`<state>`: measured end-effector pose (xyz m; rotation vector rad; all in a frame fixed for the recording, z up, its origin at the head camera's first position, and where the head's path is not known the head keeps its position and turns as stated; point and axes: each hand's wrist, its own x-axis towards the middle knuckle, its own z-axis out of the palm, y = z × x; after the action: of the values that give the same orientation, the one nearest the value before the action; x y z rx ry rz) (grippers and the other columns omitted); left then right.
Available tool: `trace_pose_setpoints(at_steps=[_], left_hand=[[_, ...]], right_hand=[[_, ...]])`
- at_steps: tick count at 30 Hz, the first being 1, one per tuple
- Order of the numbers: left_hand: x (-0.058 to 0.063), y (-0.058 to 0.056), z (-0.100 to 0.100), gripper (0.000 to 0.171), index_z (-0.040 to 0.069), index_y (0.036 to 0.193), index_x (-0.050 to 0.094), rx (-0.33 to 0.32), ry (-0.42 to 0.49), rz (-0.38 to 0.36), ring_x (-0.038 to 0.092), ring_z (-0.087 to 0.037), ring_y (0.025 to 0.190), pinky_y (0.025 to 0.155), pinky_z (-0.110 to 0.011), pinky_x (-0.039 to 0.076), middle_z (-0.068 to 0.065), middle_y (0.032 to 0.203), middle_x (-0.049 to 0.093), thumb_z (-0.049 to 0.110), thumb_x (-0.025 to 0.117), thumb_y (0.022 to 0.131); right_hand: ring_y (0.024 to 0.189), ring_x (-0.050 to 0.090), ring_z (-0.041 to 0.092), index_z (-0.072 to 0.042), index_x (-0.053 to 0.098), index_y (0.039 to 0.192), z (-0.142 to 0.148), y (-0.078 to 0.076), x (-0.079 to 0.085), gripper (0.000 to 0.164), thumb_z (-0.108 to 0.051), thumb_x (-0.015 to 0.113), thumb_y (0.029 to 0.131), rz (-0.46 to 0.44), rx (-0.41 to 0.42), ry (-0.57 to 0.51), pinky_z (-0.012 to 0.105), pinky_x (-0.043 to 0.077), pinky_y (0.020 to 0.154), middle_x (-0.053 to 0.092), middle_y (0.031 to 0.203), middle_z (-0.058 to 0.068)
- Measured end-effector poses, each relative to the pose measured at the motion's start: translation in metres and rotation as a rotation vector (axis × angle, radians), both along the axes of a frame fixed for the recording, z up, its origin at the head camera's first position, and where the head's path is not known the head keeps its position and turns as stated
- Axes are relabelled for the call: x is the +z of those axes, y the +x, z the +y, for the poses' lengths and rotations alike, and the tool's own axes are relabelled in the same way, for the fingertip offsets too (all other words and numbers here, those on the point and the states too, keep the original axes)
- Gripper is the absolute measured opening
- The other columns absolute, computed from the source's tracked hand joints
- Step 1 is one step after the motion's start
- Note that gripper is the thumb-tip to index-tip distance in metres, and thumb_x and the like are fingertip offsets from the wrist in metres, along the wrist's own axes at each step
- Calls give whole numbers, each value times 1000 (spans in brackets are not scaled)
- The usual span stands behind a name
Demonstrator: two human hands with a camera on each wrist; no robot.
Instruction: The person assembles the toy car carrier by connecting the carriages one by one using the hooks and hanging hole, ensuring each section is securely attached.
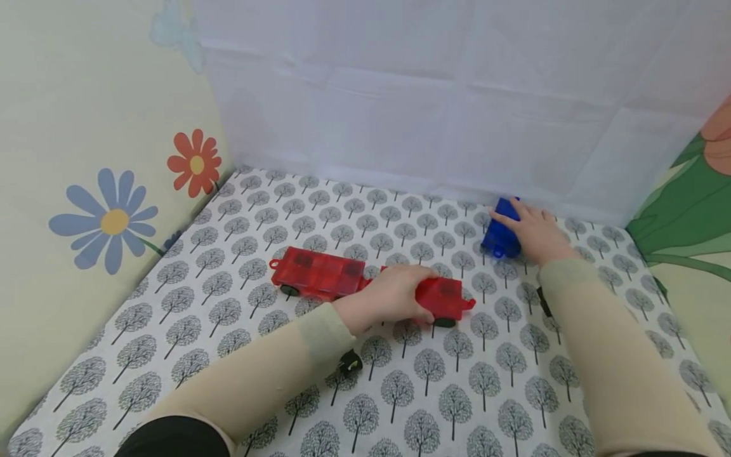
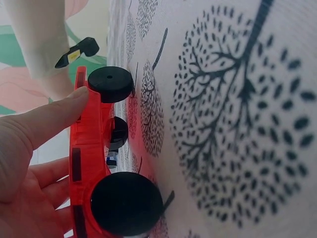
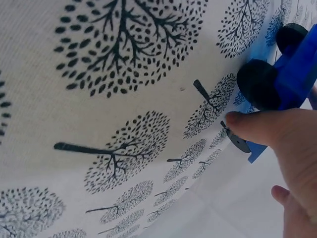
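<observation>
My left hand (image 1: pixel 394 297) grips a red see-through toy wagon (image 1: pixel 445 297) from above, near the middle of the table. In the left wrist view the thumb lies along one side of this wagon (image 2: pixel 88 134), with fingers on the other side and black wheels close over the cloth. Behind the hand, to its left, a second red wagon (image 1: pixel 320 270) stands end to end with the first. Farther back at the right, my right hand (image 1: pixel 537 235) holds a blue toy wagon (image 1: pixel 501 231). The right wrist view shows the thumb beside the black wheels of this blue wagon (image 3: pixel 302 74).
A white cloth printed with grey trees (image 1: pixel 365 406) covers the table. White sheeting (image 1: pixel 400 114) hangs along the back edge. Panels with painted flowers (image 1: pixel 114 221) stand at the left and right sides.
</observation>
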<state>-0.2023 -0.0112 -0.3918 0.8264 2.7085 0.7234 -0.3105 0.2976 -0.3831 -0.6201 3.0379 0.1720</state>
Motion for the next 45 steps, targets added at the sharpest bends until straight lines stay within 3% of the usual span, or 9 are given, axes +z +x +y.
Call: trace_pose_setpoints(at_steps=[4, 9, 15, 19, 25, 35, 45], left_hand=[[-1, 2, 3, 74, 19, 136, 58, -13, 5, -1, 54, -10, 95, 85, -32, 44, 6, 114, 63, 37, 89, 71], [-1, 4, 4, 77, 19, 137, 57, -11, 7, -9, 54, -10, 96, 86, -31, 44, 6, 117, 63, 37, 89, 70], [2, 4, 0, 77, 19, 140, 55, -1, 10, -25, 54, -11, 97, 83, -32, 45, 5, 120, 62, 37, 88, 73], [3, 3, -2, 74, 20, 138, 56, -4, 7, -18, 55, -11, 94, 82, -32, 46, 6, 115, 63, 38, 87, 73], [2, 2, -1, 74, 19, 138, 56, -20, 8, -17, 55, -12, 93, 81, -32, 46, 4, 115, 63, 39, 87, 74], [-2, -3, -1, 75, 21, 141, 53, -18, -9, -13, 55, -12, 94, 80, -33, 46, 5, 118, 62, 42, 85, 76], [0, -4, -1, 76, 22, 141, 53, -13, -18, -27, 55, -13, 93, 78, -33, 47, 5, 115, 62, 42, 85, 75]], right_hand=[[138, 22, 52, -16, 32, 155, 2, 3, 0, 89, 20, 62, 81, 7, 18, 34, 69, 18, 108, 14, 159, 26], [139, 25, 47, -4, 39, 150, 2, 5, 4, 78, 10, 72, 81, 25, 42, 48, 67, 19, 109, 30, 154, 24], [138, 28, 47, 8, 40, 142, 0, 7, 14, 86, -8, 86, 70, -23, -13, 35, 64, 13, 112, 40, 144, 31], [132, 35, 48, 9, 40, 140, 5, 9, 15, 87, -12, 86, 69, -28, -26, 1, 64, 15, 111, 44, 138, 33], [119, 44, 49, 6, 44, 134, 18, 20, 20, 83, -17, 87, 68, -31, -73, -98, 65, 28, 104, 49, 129, 32], [106, 49, 45, -2, 46, 134, 6, 63, 39, 84, -29, 89, 67, -107, -87, -163, 61, 45, 87, 49, 118, 29], [97, 55, 38, -9, 50, 128, -13, 118, 47, 82, -35, 91, 63, -96, 14, -195, 58, 51, 79, 54, 108, 22]])
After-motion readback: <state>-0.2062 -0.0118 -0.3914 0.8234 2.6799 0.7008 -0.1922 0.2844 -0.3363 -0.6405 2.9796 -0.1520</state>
